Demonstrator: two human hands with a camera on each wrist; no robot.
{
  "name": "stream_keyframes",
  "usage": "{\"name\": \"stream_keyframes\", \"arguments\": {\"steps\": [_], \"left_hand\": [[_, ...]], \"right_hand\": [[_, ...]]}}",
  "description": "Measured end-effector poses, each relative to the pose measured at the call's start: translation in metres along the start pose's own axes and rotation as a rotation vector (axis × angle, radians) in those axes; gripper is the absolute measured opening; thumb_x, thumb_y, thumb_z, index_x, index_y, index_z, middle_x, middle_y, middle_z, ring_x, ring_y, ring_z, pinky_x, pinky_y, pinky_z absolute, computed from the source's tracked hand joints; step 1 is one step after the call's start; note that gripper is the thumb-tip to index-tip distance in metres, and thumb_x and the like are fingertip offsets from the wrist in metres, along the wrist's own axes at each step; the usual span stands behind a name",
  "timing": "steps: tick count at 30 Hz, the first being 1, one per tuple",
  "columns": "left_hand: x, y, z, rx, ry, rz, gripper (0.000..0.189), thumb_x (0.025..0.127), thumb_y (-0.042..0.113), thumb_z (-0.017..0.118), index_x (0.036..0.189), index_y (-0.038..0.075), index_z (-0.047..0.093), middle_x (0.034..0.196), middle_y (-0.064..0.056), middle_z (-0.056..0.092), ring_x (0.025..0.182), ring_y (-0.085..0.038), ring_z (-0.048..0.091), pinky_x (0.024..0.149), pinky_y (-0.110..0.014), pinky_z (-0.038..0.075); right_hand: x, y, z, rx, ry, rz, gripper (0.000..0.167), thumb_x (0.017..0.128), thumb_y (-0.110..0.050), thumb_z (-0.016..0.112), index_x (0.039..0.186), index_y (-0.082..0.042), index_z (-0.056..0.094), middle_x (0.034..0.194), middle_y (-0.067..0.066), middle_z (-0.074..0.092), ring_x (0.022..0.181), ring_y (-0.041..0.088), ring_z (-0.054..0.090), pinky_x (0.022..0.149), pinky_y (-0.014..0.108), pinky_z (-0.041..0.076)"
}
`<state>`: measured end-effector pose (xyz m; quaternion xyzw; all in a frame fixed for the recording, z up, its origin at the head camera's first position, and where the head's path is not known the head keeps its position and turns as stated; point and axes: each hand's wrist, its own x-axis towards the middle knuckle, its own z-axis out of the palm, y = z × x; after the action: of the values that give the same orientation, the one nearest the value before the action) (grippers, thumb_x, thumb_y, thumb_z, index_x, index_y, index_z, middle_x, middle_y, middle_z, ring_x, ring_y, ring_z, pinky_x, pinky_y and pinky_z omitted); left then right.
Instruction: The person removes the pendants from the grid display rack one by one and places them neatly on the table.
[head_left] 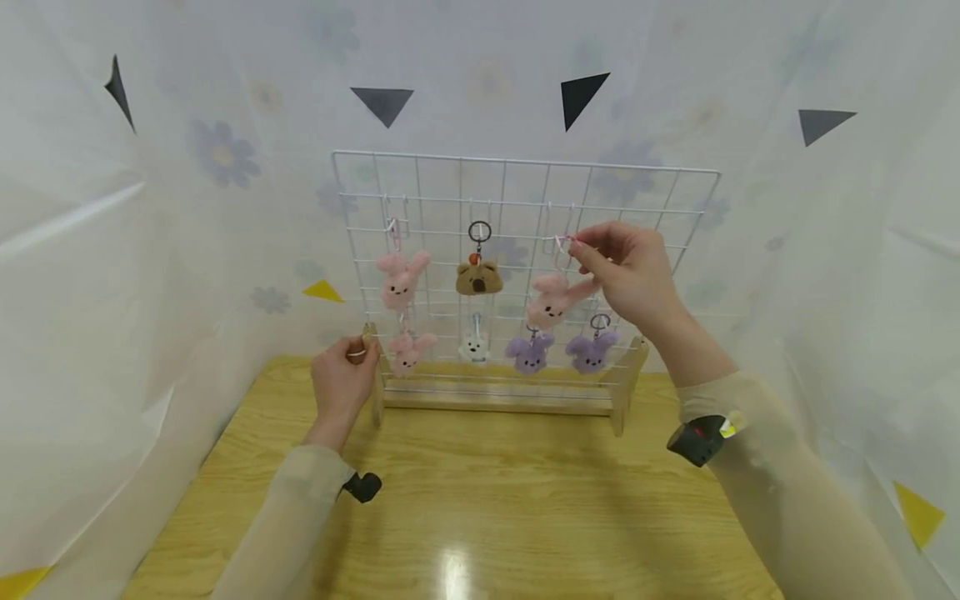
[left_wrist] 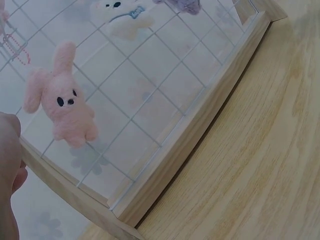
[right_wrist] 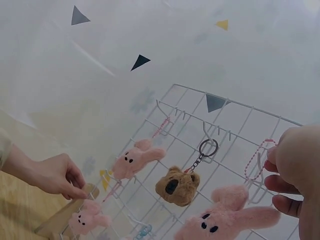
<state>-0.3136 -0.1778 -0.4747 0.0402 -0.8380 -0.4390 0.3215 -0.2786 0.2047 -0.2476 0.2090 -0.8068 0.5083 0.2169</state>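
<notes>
Near the upper right of a white wire grid rack [head_left: 442, 155], my right hand [head_left: 633, 271] pinches the pink bead chain [right_wrist: 248, 165] of a pink bunny keychain [head_left: 551, 307]. The chain loop lies around a white hook in the right wrist view, and the bunny hangs below the fingers. My left hand [head_left: 341, 379] grips the top of the wooden stand's left upright [head_left: 377, 400]. Close beside that hand hangs a smaller pink bunny keychain [left_wrist: 67, 107]. Another pink bunny [head_left: 401, 287] is on the upper left hook.
Between the upper bunnies hangs a brown bear keychain [head_left: 478, 279]. Lower down are a white plush keychain [head_left: 474, 347] and two purple plush keychains [head_left: 529, 356]. The stand rests on a wood-grain table [head_left: 480, 483], before a pale flowered curtain [head_left: 480, 67] with triangle patches.
</notes>
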Motion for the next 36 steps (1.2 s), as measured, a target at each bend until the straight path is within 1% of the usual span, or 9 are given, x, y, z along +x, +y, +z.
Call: {"name": "stream_keyframes", "arguments": {"steps": [4, 10, 17, 21, 28, 36], "left_hand": [[0.000, -0.001, 0.000, 0.004, 0.002, 0.001, 0.023, 0.098, 0.026, 0.077, 0.097, 0.003, 0.080, 0.090, -0.014, 0.079, 0.076, -0.025, 0.078, 0.065, -0.045, 0.065], [0.000, 0.000, 0.002, 0.001, 0.010, 0.001, 0.023, 0.097, 0.025, 0.077, 0.097, 0.002, 0.080, 0.090, -0.015, 0.079, 0.076, -0.026, 0.078, 0.065, -0.046, 0.065], [-0.001, -0.001, 0.000, -0.001, 0.005, 0.000, 0.025, 0.098, 0.026, 0.077, 0.098, 0.002, 0.079, 0.090, -0.016, 0.078, 0.077, -0.026, 0.078, 0.066, -0.046, 0.065], [0.000, -0.001, 0.001, 0.003, 0.005, 0.005, 0.025, 0.098, 0.026, 0.077, 0.099, 0.001, 0.079, 0.092, -0.016, 0.078, 0.078, -0.027, 0.078, 0.067, -0.046, 0.065], [-0.001, 0.000, 0.001, 0.000, 0.005, 0.005, 0.024, 0.097, 0.023, 0.078, 0.099, 0.000, 0.079, 0.092, -0.017, 0.078, 0.078, -0.027, 0.078, 0.066, -0.047, 0.065], [0.000, -0.001, 0.001, -0.003, 0.010, 0.006, 0.022, 0.096, 0.022, 0.078, 0.098, 0.000, 0.079, 0.091, -0.016, 0.078, 0.078, -0.027, 0.078, 0.066, -0.046, 0.065]], "right_hand": [[-0.003, -0.005, -0.002, -0.016, -0.020, -0.015, 0.018, 0.103, -0.011, 0.072, 0.109, 0.006, 0.075, 0.092, 0.003, 0.072, 0.078, 0.025, 0.065, 0.060, 0.023, 0.055], [-0.008, -0.009, -0.004, -0.024, -0.037, -0.037, 0.015, 0.102, -0.008, 0.072, 0.109, 0.005, 0.076, 0.091, 0.002, 0.072, 0.077, 0.025, 0.065, 0.059, 0.022, 0.055], [-0.018, -0.014, -0.002, -0.017, -0.064, -0.051, 0.013, 0.102, -0.005, 0.071, 0.109, 0.005, 0.076, 0.092, 0.006, 0.073, 0.079, 0.019, 0.064, 0.062, 0.021, 0.056], [-0.024, -0.016, -0.003, -0.005, -0.075, -0.058, 0.012, 0.103, -0.005, 0.071, 0.107, 0.004, 0.076, 0.091, 0.007, 0.072, 0.077, 0.022, 0.064, 0.061, 0.023, 0.057], [-0.035, -0.011, -0.006, -0.001, -0.093, -0.118, 0.009, 0.102, 0.001, 0.069, 0.105, 0.006, 0.075, 0.091, 0.008, 0.073, 0.073, 0.022, 0.063, 0.058, 0.023, 0.056], [-0.048, -0.012, -0.008, 0.059, -0.105, -0.122, 0.007, 0.100, 0.006, 0.069, 0.103, 0.005, 0.075, 0.092, 0.008, 0.074, 0.072, 0.022, 0.071, 0.063, 0.025, 0.061]]}}
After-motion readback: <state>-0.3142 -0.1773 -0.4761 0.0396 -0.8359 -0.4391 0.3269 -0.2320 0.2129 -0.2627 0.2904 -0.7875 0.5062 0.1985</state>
